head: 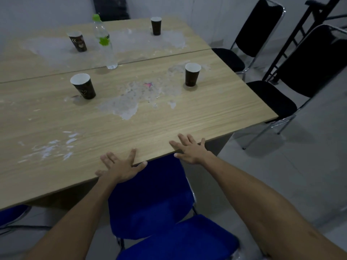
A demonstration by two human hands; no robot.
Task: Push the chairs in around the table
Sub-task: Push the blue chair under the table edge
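A blue padded chair (154, 199) stands right below me, its seat partly under the near edge of the wooden table (169, 117). My left hand (120, 167) and my right hand (189, 148) both hover over that near edge with fingers spread, holding nothing. Two black chairs stand at the table's right side: the nearer black chair (300, 77) has its seat front tucked under the edge, and the farther black chair (257, 32) likewise. Part of another blue chair (13, 212) shows at the lower left. A dark chair back (110, 8) rises behind the far side.
Several dark paper cups (83, 89) and a clear plastic bottle (104, 42) with a green cap stand on the worn tabletop. A black stand or frame (308, 21) leans at the far right. Grey tiled floor (300, 175) lies to the right of the table.
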